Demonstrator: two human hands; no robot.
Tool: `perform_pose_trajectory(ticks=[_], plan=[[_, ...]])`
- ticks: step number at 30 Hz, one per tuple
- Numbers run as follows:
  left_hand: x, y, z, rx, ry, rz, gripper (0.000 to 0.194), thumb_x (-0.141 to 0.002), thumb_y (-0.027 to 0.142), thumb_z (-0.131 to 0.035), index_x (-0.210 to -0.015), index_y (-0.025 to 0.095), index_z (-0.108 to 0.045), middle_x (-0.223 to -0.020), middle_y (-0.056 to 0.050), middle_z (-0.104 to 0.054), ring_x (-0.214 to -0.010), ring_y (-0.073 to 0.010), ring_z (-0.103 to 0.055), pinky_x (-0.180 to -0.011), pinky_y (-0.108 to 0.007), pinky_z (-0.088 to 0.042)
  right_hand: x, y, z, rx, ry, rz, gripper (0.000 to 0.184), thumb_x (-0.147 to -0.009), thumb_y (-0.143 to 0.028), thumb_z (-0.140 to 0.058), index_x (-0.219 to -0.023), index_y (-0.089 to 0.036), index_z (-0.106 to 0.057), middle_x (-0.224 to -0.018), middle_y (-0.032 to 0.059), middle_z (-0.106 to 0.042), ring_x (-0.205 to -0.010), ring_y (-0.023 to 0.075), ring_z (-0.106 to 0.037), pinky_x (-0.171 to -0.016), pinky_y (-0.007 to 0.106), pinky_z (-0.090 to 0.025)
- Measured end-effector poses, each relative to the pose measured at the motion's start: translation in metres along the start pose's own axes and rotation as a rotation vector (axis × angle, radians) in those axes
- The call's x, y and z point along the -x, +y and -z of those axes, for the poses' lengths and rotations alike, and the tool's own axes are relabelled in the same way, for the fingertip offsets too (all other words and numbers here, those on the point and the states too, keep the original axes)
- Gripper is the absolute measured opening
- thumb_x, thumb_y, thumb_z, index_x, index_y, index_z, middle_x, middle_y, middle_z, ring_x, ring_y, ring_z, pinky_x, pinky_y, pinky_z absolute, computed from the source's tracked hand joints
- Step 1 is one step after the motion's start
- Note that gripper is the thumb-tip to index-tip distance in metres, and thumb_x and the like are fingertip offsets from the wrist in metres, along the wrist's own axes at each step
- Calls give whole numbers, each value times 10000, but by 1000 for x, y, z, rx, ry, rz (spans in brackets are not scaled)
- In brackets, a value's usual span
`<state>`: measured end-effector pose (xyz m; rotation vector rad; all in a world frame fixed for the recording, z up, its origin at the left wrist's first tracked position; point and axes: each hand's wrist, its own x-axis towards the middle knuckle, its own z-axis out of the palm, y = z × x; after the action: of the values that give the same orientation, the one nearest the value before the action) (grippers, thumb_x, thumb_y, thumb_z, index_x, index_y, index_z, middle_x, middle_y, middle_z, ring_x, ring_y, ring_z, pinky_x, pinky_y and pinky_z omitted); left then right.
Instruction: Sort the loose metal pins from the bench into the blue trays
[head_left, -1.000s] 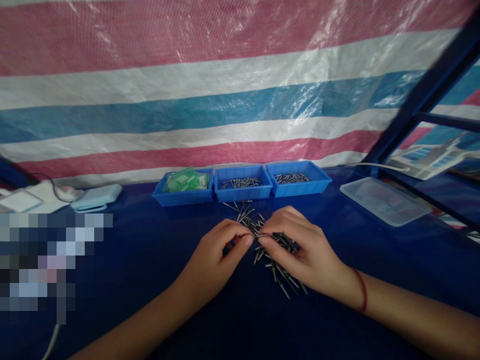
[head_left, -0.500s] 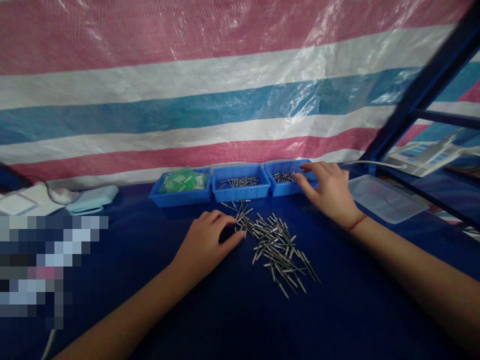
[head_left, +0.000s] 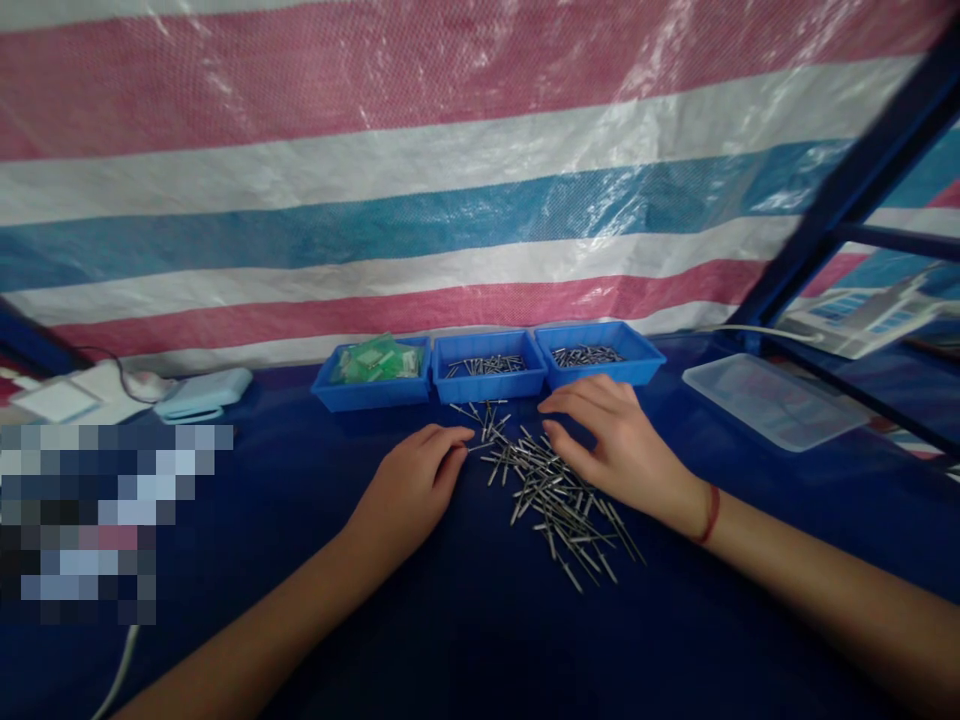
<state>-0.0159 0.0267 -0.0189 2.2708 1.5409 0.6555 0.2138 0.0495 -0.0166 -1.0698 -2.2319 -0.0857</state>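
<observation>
A loose pile of silver blind rivets (head_left: 559, 490) lies on the dark blue tabletop in the head view. To its left, my left hand (head_left: 412, 480) is closed in a pinch on a single rivet (head_left: 478, 448), whose thin end sticks out past the fingertips. My right hand (head_left: 615, 440) hovers over the pile's upper right edge, fingers apart, nothing visible in it. Behind the pile, the middle blue bin (head_left: 489, 385) and the right blue bin (head_left: 606, 372) both contain rivets. The left blue bin (head_left: 371, 395) contains small green-and-clear plastic packets (head_left: 379, 358).
A translucent plastic lid (head_left: 776, 400) lies to the right, near a dark metal frame (head_left: 825, 220). At the left are a light blue case (head_left: 202, 393), white devices with cables (head_left: 90, 395) and a pixelated area. A striped tarp (head_left: 450, 220) hangs behind the bins.
My right hand has come back from the right bin toward the pile. My left hand's fingers have closed on a rivet at the pile's left edge. The view has shifted slightly.
</observation>
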Motion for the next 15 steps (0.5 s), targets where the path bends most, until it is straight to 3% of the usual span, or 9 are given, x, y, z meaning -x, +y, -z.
perform_pose_trajectory(ticks=[3, 7, 15], plan=[[3, 10, -1, 215, 55, 61, 243, -888, 215, -451, -1055, 180, -623, -1041, -51, -662, -959, -188, -606, -865, -330, -450, 3, -17, 2, -177, -49, -28, 122, -839, -233, -541, -896, -197, -643, -903, 35, -673, -858, 193, -582, -776, 359, -401], [8, 26, -3, 452, -15, 111, 232, -881, 240, -462, -1020, 191, -642, -1017, -27, -682, -936, -174, -615, -861, -302, -454, 7, -34, 3, -469, -40, -129, 113, -827, -247, -582, -909, -200, -645, -876, 28, -675, -831, 157, -606, -758, 316, -464], [12, 35, -6, 594, -97, 172, 231, -867, 285, -486, -1007, 200, -647, -942, -19, -679, -862, -175, -605, -765, -282, -447, 7, -38, 2, -691, -2, -197, 83, -828, -200, -578, -849, -197, -658, -797, 11, -668, -746, 121, -619, -682, 263, -494]])
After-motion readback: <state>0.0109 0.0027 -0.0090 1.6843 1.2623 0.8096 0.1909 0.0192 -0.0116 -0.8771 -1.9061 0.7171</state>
